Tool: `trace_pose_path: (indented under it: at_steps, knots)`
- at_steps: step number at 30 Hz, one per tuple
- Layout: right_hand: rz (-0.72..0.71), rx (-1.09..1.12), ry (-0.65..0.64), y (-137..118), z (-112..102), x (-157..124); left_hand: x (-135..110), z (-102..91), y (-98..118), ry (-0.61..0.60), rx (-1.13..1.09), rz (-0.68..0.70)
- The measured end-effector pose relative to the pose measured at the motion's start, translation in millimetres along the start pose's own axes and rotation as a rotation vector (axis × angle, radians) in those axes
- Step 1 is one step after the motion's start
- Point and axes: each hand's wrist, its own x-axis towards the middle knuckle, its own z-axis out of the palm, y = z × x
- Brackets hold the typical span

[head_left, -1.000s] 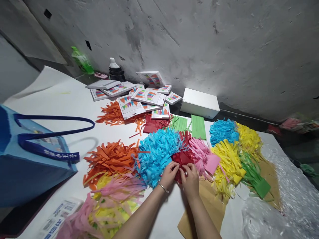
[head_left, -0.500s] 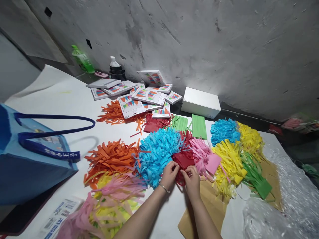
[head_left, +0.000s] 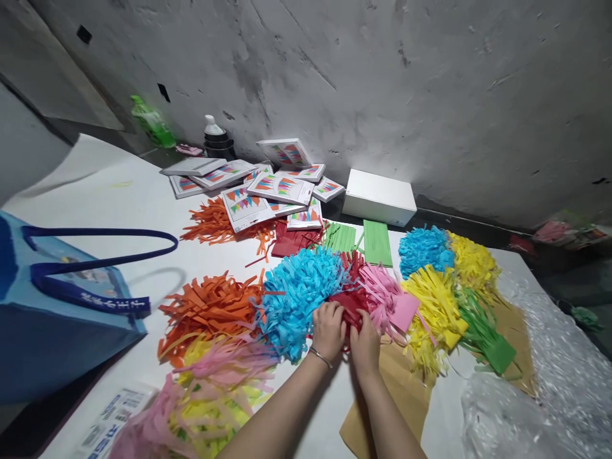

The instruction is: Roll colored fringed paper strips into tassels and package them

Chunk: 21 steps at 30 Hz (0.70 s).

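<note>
A dark red tissue-paper tassel (head_left: 351,307) lies at the middle of the table, partly covered by both hands. My left hand (head_left: 329,330) is closed, its fingers curled over the tassel's left side; a bracelet is on that wrist. Gripping the near right edge of the same paper, my right hand (head_left: 365,343) has its fingertips out of sight. A blue tassel bundle (head_left: 301,296) is close to my left hand. To the right of my right hand lies a pink tassel (head_left: 389,299).
Orange tassels (head_left: 210,309), yellow tassels (head_left: 437,312) and a green tassel (head_left: 497,347) lie around. Printed boxes (head_left: 280,189) and a white box (head_left: 380,194) stand by the wall. A blue bag (head_left: 62,325) is at left, brown paper (head_left: 389,395) in front, bubble wrap (head_left: 564,376) at right.
Both hands have gone from a fingertip pinch at the red tassel's near edge to lying over its sides, with the left fingers further forward. The view has shifted slightly.
</note>
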Motion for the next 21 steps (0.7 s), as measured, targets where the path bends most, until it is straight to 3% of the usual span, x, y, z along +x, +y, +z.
trace_pose_path:
  at_steps: [4,8,12,16,21]
  knots:
    - [0.018,0.11,0.008,8,1,-2,17,3.1,-1,-0.128,0.104,0.011]
    - [0.041,0.148,0.005,12,-4,-7,18,5.3,2,-0.215,0.175,0.052]
    - [0.087,0.181,0.089,14,-15,-16,17,1.4,3,-0.214,0.157,0.111]
    - [0.221,0.337,0.199,18,-30,-21,29,-5.9,-9,-0.23,0.108,0.193]
    - [0.301,0.442,0.324,20,-68,-26,45,-5.9,-33,-0.108,0.026,0.206]
